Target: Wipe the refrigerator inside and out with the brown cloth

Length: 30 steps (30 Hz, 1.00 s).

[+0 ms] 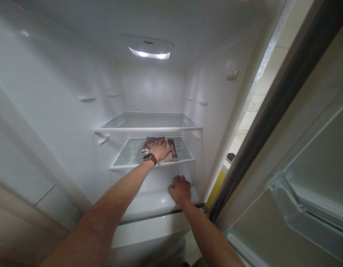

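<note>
My left hand (159, 150), with a watch (149, 158) on its wrist, lies with fingers spread on top of a folded brown-and-beige patterned cloth (173, 149). The cloth rests flat on the lower glass shelf (129, 150) inside a fridge, and part of it is hidden under my palm. Below that shelf and to the right, my right hand (181, 190) is near the fridge's white bottom. Its fingers are a little bent and apart, with nothing visible in them.
An upper glass shelf (157, 120) sits above the cloth. The lit lamp (150, 53) is on the ceiling of the fridge. At the right the fridge door (307, 174) stands open, with a clear door bin (307, 218) on it. Shelf supports (87, 99) jut from the side walls.
</note>
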Available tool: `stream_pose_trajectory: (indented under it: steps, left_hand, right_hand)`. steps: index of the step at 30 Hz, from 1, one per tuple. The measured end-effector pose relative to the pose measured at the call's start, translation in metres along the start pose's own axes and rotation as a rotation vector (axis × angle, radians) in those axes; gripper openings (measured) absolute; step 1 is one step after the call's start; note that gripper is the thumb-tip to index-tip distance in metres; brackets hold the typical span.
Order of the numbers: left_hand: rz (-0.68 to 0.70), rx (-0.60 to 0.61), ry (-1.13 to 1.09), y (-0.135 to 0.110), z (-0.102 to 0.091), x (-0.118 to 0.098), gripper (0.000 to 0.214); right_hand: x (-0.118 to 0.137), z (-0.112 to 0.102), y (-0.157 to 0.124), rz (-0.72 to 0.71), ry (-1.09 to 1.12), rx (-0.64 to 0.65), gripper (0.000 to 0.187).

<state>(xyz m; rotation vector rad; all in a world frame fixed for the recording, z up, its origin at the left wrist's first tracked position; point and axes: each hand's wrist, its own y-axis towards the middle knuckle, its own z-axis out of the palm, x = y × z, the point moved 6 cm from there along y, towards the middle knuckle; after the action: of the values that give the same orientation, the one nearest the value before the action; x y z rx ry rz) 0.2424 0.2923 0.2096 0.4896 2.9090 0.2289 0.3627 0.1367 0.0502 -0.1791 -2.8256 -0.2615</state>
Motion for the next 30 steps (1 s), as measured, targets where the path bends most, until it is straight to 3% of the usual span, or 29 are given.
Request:
stream_pose_trajectory:
  steps: [9,14,18,22,26,30]
  left_hand:
    - [-0.039,0.083,0.017,0.070,0.017,-0.011,0.084]
    - [-0.038,0.112,-0.022,0.093,0.028,-0.047,0.086]
    - [0.063,0.095,-0.044,0.079,0.033,-0.087,0.083]
    - [0.113,0.081,-0.072,0.045,0.027,-0.098,0.085]
    - [0.202,0.052,-0.058,0.009,0.016,-0.084,0.082]
    - [0.206,0.061,-0.032,-0.015,0.007,-0.045,0.078]
  right_hand:
    - [0.001,0.003,0.001,0.016,-0.001,0.018,0.051]
    - [0.000,0.006,0.004,0.015,-0.015,0.007,0.049]
    - [0.000,0.004,0.004,0.014,-0.010,0.002,0.048]
    - [-0.002,0.002,0.001,0.020,-0.016,0.002,0.048]
    - [-0.001,0.000,0.000,-0.003,-0.012,-0.032,0.046]
    - [-0.001,-0.003,0.000,-0.015,-0.015,-0.030,0.046]
